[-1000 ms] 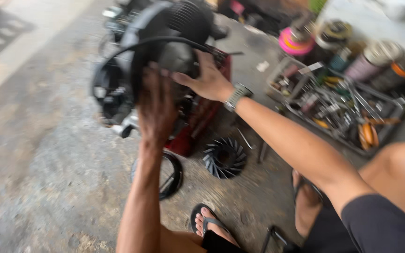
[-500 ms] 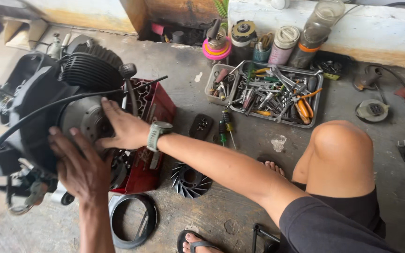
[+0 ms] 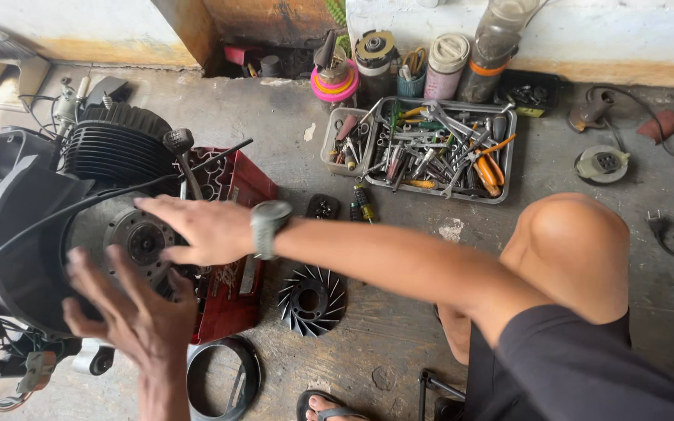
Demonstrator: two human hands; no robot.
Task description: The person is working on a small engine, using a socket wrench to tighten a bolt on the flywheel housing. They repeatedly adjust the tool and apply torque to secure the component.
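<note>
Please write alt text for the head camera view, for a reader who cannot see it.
A person's right hand rests on the round metal flywheel of a small black engine on a concrete floor, the left hand open beside it. A black fan wheel lies nearby, and a metal tray of tools stands farther back.

A stained concrete floor (image 3: 290,132) carries everything. At nine o'clock stands a black engine (image 3: 79,203) beside a red crate (image 3: 235,234); at six a black fan wheel (image 3: 312,299) and a black ring (image 3: 224,376); at one a metal tool tray (image 3: 423,148) and jars (image 3: 446,62).
</note>
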